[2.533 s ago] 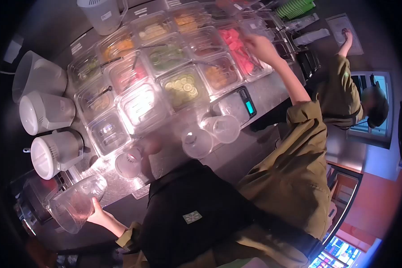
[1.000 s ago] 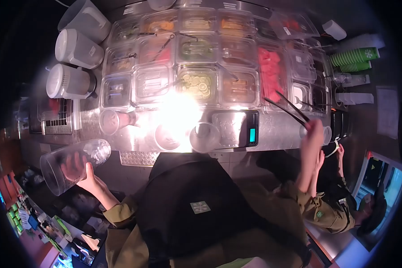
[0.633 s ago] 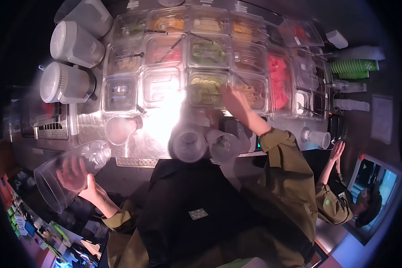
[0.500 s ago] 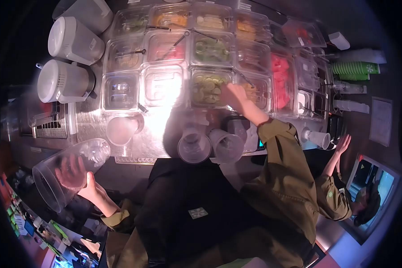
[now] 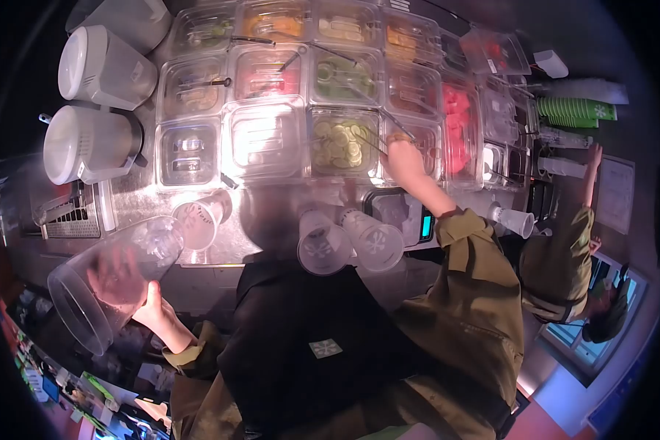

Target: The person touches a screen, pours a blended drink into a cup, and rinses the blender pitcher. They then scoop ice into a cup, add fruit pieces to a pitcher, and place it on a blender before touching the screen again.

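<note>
My left hand (image 5: 125, 282) is wrapped round a large clear container (image 5: 81, 308), tilted on its side at the lower left, with clear lumps at its far end. My right hand (image 5: 402, 158) grips thin tongs (image 5: 372, 141), whose tips reach over a clear tub of pale green slices (image 5: 339, 145). No slice can be made out between the tips. Two frosted cups (image 5: 323, 249) (image 5: 376, 242) stand at the counter's front edge, and a dark scale (image 5: 426, 226) with a lit display lies behind them. Another cup (image 5: 198, 224) is at the left.
Rows of clear tubs hold fruit, among them red chunks (image 5: 458, 128). Lidded white containers (image 5: 92, 143) stand at the left. Stacked green cups (image 5: 576, 110) are at the right. A co-worker's sleeve (image 5: 565, 257) and raised hand (image 5: 594, 154) show at the right edge.
My right hand has drawn back from the green slices toward the right, and the tongs now show. The co-worker's arm has moved up and right. The view has shifted slightly.
</note>
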Demonstrator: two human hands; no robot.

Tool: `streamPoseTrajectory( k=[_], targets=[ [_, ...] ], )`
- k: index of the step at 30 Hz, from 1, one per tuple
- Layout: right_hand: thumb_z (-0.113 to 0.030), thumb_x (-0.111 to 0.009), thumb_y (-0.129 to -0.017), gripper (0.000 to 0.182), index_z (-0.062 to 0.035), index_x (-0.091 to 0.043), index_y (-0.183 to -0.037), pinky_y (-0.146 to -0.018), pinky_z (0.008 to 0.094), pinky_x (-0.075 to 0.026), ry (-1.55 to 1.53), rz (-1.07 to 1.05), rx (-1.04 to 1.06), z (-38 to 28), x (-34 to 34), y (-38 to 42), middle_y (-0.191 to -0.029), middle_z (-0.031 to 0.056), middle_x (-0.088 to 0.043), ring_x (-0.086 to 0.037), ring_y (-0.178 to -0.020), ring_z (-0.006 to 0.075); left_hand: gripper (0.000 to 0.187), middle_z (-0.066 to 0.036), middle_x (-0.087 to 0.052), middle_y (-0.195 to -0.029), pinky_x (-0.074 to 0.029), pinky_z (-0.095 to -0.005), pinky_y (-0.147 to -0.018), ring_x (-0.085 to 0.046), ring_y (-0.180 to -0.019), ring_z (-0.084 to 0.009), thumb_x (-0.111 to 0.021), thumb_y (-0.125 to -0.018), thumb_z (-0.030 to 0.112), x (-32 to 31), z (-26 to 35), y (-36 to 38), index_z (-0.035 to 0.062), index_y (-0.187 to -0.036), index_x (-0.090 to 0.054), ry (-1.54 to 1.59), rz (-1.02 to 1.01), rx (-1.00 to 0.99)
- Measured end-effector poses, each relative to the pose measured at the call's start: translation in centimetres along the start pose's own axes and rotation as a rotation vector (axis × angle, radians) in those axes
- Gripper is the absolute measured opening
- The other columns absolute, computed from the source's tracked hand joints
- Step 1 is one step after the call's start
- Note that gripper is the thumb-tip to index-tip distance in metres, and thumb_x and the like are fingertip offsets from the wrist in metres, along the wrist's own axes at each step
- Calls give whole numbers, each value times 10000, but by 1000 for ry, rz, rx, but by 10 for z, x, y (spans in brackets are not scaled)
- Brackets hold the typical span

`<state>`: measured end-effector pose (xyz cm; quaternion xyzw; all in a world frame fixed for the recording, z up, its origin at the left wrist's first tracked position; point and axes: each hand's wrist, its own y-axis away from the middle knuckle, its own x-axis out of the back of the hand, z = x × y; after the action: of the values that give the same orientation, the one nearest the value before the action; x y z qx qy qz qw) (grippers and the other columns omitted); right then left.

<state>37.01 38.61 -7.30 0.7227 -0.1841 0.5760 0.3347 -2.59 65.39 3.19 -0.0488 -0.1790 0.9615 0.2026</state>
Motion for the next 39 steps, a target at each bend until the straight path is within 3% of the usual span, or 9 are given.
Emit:
streamPoseTrajectory(
  k=[11,16,19,22,25,31,37,38,39],
  targets=[
    [-28,-492,-727,141,42,-586,-806,-616,421,-510,195,-17,53,-28,10,-8,-776,208,-619,-625,-654,348,881,-173,-333,-1308,-322,-538,-981,-349,-1213,-396,-691,-624,-61,-2,-5,2,113,-1346,-217,12,15,25],
    [-34,-506,-710,155,6,-620,-807,-637,422,-507,166,-223,93,-12,8,-33,-764,207,-620,-627,-723,336,874,-168,-329,-1313,-313,-547,-981,-341,-1219,-403,-699,-633,-42,-3,-2,5,108,-1345,-215,22,12,38],
    [-34,-516,-705,149,13,-613,-809,-626,416,-507,205,-238,134,-5,5,-30,-741,198,-618,-626,-737,322,1033,-197,-352,-1287,-382,-503,-935,-409,-1158,-368,-836,-555,182,-12,5,3,60,-1349,-187,-86,138,65],
    [-23,-512,-708,187,25,-581,-876,-586,413,-506,215,-29,238,-2,8,-5,-746,194,-605,-623,-695,318,1021,-197,-340,-1298,-355,-493,-961,-386,-1176,-367,-829,-569,203,-6,6,4,54,-1346,-184,-112,40,13],
    [-14,-506,-719,245,20,-533,-960,-540,403,-504,267,-101,243,-16,47,23,-769,187,-585,-614,-639,322,1001,-178,-322,-1303,-326,-497,-984,-372,-1185,-372,-802,-571,133,-32,23,5,51,-1347,-174,-265,-82,-92],
    [-8,-507,-722,223,2,-509,-944,-530,422,-498,178,-11,250,-5,72,62,-847,199,-592,-609,-614,335,1035,-179,-328,-1292,-324,-465,-988,-370,-1183,-348,-810,-545,174,-91,41,5,29,-1341,-166,-303,-177,25],
    [-23,-514,-732,171,6,-507,-901,-559,444,-496,142,-86,163,8,-1,21,-811,216,-596,-610,-655,358,1017,-149,-327,-1272,-322,-394,-994,-372,-1172,-271,-786,-538,27,-131,60,4,47,-1345,-166,-395,-286,34],
    [-23,-514,-732,171,6,-507,-901,-559,444,-496,137,-83,166,9,-7,17,-811,216,-596,-610,-655,358,1043,-180,-335,-1283,-324,-433,-991,-357,-1196,-318,-781,-508,195,-133,48,6,16,-1338,-176,-532,-237,-90],
    [-24,-518,-728,179,11,-509,-903,-569,446,-493,132,-79,180,9,-12,15,-793,221,-598,-610,-664,362,1043,-180,-335,-1283,-324,-433,-991,-357,-1196,-318,-781,-508,195,-132,46,7,16,-1338,-176,-538,-242,-92]
  ],
)
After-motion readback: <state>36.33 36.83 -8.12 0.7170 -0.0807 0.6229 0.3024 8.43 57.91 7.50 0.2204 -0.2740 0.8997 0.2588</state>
